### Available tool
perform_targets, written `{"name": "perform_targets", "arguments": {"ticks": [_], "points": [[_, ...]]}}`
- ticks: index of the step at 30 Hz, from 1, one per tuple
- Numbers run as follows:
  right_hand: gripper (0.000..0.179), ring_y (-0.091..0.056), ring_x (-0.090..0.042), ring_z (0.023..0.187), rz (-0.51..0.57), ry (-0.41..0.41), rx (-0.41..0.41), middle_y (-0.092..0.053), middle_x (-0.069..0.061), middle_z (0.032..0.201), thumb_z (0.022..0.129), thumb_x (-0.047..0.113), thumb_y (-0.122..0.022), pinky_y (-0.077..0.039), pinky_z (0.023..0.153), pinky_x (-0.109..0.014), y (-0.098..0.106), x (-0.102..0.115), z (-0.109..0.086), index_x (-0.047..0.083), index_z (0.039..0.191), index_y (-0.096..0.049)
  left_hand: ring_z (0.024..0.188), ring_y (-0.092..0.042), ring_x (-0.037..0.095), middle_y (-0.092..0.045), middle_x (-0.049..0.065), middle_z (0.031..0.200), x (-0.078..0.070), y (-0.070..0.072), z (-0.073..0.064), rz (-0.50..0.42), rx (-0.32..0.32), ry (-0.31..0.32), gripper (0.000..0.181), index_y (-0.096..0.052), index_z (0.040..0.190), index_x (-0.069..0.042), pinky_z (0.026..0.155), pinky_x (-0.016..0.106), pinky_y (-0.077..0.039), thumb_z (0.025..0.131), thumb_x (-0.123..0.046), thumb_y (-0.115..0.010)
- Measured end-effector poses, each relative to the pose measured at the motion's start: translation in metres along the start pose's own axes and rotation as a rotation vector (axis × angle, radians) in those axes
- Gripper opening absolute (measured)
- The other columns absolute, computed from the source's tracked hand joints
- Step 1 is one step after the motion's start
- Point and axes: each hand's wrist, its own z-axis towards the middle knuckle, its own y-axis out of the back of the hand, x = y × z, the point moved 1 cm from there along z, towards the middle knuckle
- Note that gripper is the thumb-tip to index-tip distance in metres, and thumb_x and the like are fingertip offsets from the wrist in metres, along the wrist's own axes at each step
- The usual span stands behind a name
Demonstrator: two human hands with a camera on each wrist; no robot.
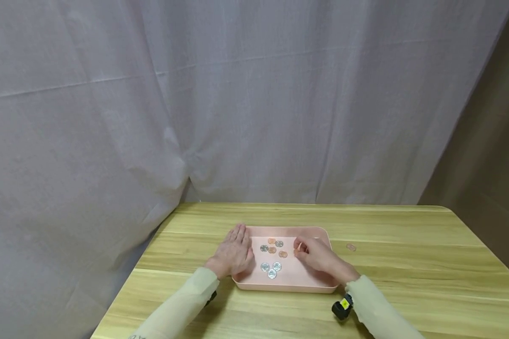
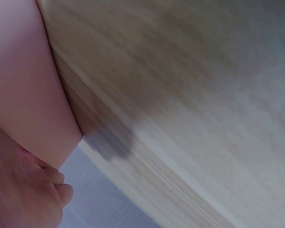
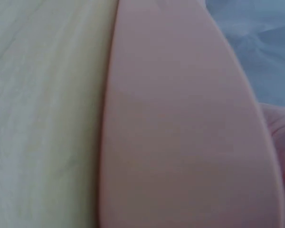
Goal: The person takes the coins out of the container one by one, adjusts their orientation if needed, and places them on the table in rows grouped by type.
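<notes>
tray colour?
Plain pale pink tray; the head view shows it best.

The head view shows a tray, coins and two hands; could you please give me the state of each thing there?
Tray, upright on the table.
Coins inside the tray, lying flat.
Coin right of the tray, lying flat on the table.
Left hand, open over the tray's left side.
Right hand, apparently pinching a copper-coloured coin.
Curtain, hanging, creased.

No legible txt or nos
</notes>
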Motion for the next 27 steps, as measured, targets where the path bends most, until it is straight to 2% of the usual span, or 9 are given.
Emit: {"name": "perform_targets", "arguments": {"ticks": [9,17,22,27], "points": [[0.013,-0.051,-0.011,0.071,0.051,0.008,-0.013,-0.057,0.001,0.077,0.087,0.004,-0.068,-0.044,0.06,-0.02,0.013,0.0,-0.006,0.014,0.089,-0.06,0.152,-0.016,0.032,-0.016,0.021,0.163,0.0,-0.002,0.0,0.024,-0.011,0.002,0.064,-0.019,0.155,0.002,0.126,0.043,-0.018,0.105,-0.037,-0.021],[0.008,-0.051,-0.011,0.07,0.017,0.025,-0.043,-0.057,0.0,0.079,0.09,0.005,-0.067,-0.043,0.056,-0.02,0.03,-0.006,-0.013,0.011,0.092,-0.061,0.152,-0.016,0.033,-0.016,0.022,0.163,-0.001,-0.005,-0.001,0.03,-0.02,-0.013,0.063,-0.019,0.155,0.002,0.125,0.043,-0.019,0.105,-0.037,-0.021],[0.007,-0.05,-0.01,0.068,-0.028,0.007,-0.053,-0.057,0.002,0.076,0.091,0.01,-0.067,-0.041,0.055,-0.02,0.042,-0.009,-0.012,0.013,0.094,-0.062,0.152,-0.017,0.033,-0.018,0.022,0.162,0.0,-0.003,0.0,0.033,-0.032,-0.009,0.063,-0.02,0.154,0.002,0.125,0.043,-0.02,0.104,-0.036,-0.022],[0.006,-0.049,-0.01,0.067,-0.024,0.032,-0.066,-0.057,0.001,0.076,0.091,0.009,-0.067,-0.042,0.054,-0.02,0.055,-0.012,-0.014,0.011,0.094,-0.063,0.152,-0.017,0.033,-0.017,0.022,0.163,0.0,-0.001,0.0,0.036,-0.025,-0.009,0.063,-0.02,0.154,0.003,0.125,0.043,-0.02,0.104,-0.036,-0.021]]}}
